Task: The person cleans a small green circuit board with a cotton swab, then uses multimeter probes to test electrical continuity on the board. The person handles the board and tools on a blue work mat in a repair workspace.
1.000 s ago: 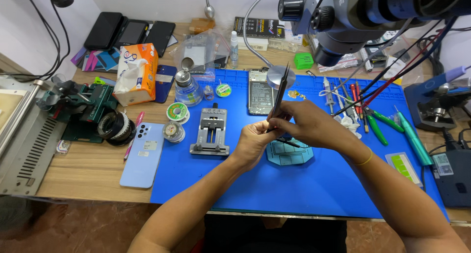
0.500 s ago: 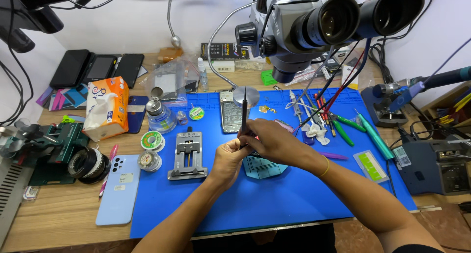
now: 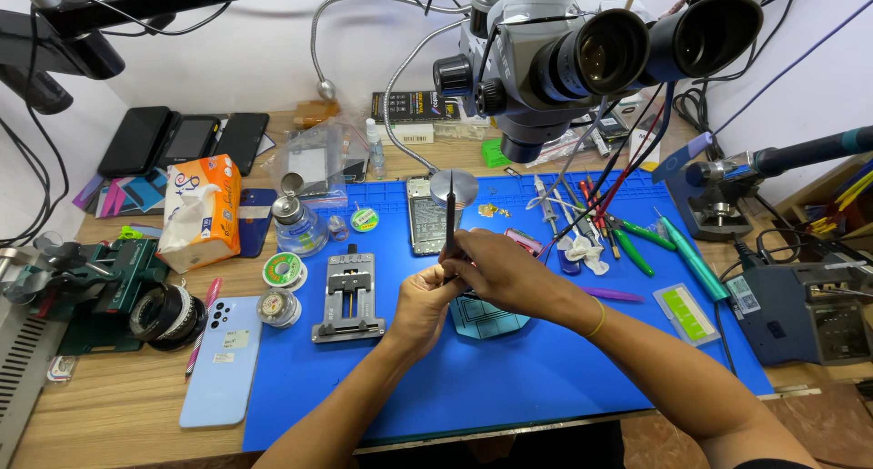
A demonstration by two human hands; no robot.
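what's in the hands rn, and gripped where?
Right hand holds a slim dark tool by its lower end, tip upward. Left hand meets it there; its own grip is hidden.

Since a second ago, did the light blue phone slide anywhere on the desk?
No. The light blue phone lies at the blue mat's left edge, below the solder reels, as before. Only the head camera shifted.

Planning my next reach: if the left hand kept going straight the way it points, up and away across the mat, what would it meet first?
Probably the opened phone lying flat beyond the left hand; depth is hard to judge from one view.
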